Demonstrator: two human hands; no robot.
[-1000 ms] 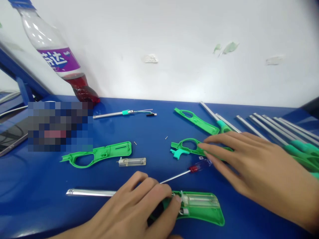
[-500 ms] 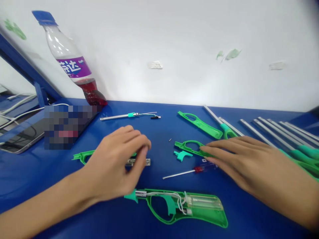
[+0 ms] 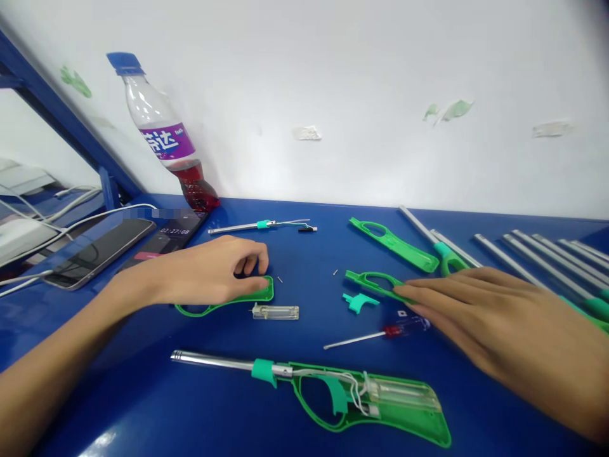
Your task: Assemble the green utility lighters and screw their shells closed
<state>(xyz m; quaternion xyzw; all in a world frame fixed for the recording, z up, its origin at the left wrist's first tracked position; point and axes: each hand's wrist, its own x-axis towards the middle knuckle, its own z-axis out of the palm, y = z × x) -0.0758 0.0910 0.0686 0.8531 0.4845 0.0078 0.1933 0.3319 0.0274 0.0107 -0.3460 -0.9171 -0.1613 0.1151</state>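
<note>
The two hands are held well apart. Over the grip end of the left green shell [image 3: 259, 290], the left hand [image 3: 214, 270] is poised, its fingers curled and a gap left between index finger and thumb; whether the shell is touched is not clear. The right hand [image 3: 504, 330] is laid flat, its fingertips resting over the right green shell [image 3: 358, 278], whose looped end is left exposed; any grip by the thumb is hidden.

Just in front of the left thumb, a clear tank [image 3: 276, 312] is laid, and two tiny screws [image 3: 280, 279] are scattered between the hands. Beside the right fingertips are found a teal trigger piece [image 3: 360, 301] and a screwdriver [image 3: 392, 331], its shaft pointed toward the left.

Nearer the viewer than both hands, an open green body [image 3: 399, 422] is set on the blue surface [image 3: 228, 416], fitted with a metal tube [image 3: 214, 362], a teal collar [image 3: 264, 372], white wires [image 3: 354, 387] and its own clear reservoir [image 3: 404, 393].

Beyond the left hand, a wired tube [image 3: 238, 227] is placed; farther out on that side stand two phones [image 3: 104, 251] and a bottle [image 3: 162, 120]. Beyond the right hand, another green shell [image 3: 409, 251] and several silver tubes [image 3: 528, 257] are spread.
</note>
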